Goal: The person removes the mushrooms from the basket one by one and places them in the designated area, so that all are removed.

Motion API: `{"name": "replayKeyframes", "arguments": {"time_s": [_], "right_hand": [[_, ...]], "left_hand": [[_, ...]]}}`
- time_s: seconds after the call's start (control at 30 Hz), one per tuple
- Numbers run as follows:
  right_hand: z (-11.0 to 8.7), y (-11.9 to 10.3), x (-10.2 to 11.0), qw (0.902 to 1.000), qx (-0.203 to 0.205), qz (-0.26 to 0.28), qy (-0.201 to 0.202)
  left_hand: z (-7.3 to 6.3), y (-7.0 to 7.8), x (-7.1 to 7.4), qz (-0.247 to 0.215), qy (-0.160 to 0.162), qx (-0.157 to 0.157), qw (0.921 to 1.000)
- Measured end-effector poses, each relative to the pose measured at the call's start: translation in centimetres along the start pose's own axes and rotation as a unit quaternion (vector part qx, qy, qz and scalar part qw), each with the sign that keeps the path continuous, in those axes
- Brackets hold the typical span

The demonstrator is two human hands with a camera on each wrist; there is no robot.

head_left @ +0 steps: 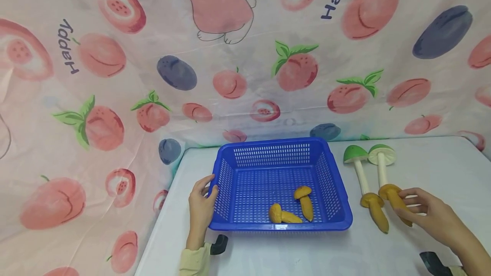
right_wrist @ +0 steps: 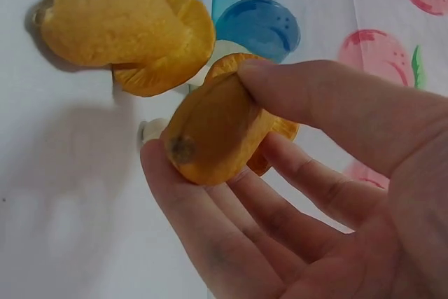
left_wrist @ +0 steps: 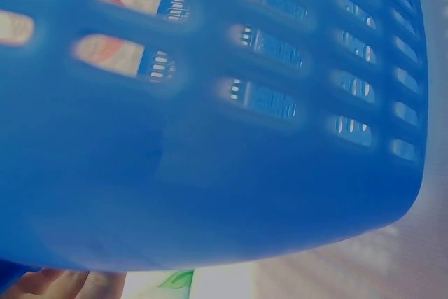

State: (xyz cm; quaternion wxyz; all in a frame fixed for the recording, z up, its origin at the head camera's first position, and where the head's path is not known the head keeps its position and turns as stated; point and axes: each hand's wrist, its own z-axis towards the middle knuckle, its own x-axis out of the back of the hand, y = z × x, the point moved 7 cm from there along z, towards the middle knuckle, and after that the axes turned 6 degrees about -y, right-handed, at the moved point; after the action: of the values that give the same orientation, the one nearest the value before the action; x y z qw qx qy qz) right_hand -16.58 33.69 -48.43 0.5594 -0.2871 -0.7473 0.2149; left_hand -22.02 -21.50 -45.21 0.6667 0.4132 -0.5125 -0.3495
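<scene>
Fingers and thumb of my left hand (head_left: 201, 210) grip the left rim of a blue plastic basket (head_left: 281, 227), whose slotted wall fills the left wrist view. Inside the basket, near its front wall, lie two yellow-brown toy mushrooms: one lying sideways (head_left: 290, 217), one pointing toward me (head_left: 307, 208). To the right of the basket, my right hand (head_left: 435, 214) pinches the stem of another yellow-brown mushroom (right_wrist: 213, 131) between thumb and fingers. A matching mushroom (head_left: 379, 218) lies on the table just left of it.
Behind the yellow-brown pair, two green-capped mushrooms with white stems lie on the white table (head_left: 268, 254), a left one (head_left: 361, 176) and a right one (head_left: 382, 169). A fruit-printed cloth (head_left: 238, 58) hangs along the back and left.
</scene>
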Motion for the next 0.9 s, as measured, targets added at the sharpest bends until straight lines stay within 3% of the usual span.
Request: {"name": "replayKeyframes", "arguments": {"time_s": [0.6, 0.9], "right_hand": [[-0.2, 1.6, -0.6, 0.9993, -0.033, -0.015, -0.004], [0.2, 3.2, -1.5, 0.9978, -0.057, -0.008, -0.033]], "left_hand": [[0.0, 0.0, 0.0, -0.001, -0.003, 0.007, 1.0000], [-0.2, -0.1, 0.0, 0.014, 0.000, 0.012, 0.9998]]}}
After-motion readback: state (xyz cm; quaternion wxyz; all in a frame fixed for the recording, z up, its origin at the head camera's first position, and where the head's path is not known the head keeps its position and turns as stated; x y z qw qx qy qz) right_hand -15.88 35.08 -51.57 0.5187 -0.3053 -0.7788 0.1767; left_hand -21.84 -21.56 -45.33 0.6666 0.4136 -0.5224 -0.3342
